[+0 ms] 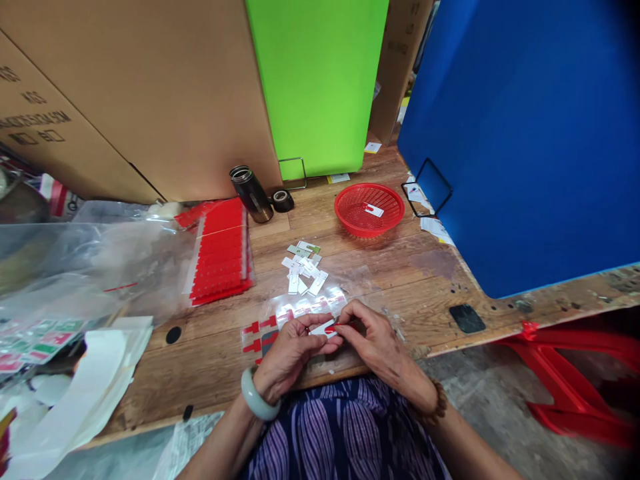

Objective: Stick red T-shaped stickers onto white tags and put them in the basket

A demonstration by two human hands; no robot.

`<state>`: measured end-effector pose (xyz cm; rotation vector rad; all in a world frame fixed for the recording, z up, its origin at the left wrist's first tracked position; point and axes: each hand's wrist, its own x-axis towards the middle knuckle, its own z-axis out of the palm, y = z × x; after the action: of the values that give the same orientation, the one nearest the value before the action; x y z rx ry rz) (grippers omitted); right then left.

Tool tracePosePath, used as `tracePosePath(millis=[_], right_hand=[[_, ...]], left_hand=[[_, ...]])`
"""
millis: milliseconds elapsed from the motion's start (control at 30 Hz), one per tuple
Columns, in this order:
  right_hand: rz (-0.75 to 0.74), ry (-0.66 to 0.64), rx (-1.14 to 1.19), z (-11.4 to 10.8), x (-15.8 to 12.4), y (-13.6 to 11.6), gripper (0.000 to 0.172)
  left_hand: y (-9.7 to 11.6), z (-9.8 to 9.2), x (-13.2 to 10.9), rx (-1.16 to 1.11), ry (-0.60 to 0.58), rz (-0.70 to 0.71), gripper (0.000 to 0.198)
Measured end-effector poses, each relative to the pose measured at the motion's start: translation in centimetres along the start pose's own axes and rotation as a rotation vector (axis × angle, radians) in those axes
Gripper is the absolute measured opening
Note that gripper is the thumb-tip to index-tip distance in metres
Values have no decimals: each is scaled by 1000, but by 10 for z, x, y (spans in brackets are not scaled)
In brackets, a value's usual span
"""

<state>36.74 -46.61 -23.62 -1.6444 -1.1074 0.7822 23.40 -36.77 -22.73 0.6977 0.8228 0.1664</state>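
Note:
Near the table's front edge, my left hand point(297, 347) pinches a small white card point(321, 329) between thumb and fingers. My right hand point(373, 340) meets it from the right, its fingertips closed on a small red sticker point(330, 329) at the card's right end. Under and behind my hands lies a clear sheet with red T-shaped stickers point(251, 337), partly covered by my left hand. Beyond it is a loose pile of small white and greenish cards point(306, 267). A red plastic basket point(345, 223) farther back holds one white card with a red sticker point(373, 210).
A banded stack of red sticker sheets point(220, 253) lies left of the pile, near an uncapped dark bottle point(253, 195) and its cap point(283, 201). Clear plastic bags point(100, 267) cover the left side. Green point(320, 80) and blue point(530, 147) panels stand behind. A red stool point(565, 380) is at right.

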Motion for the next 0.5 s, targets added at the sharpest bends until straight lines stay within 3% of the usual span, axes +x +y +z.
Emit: tracePosePath(millis=[500], right_hand=[[0,19,10,2,-1,2,6]], left_hand=[[-2,1,2,31,24,11,41]])
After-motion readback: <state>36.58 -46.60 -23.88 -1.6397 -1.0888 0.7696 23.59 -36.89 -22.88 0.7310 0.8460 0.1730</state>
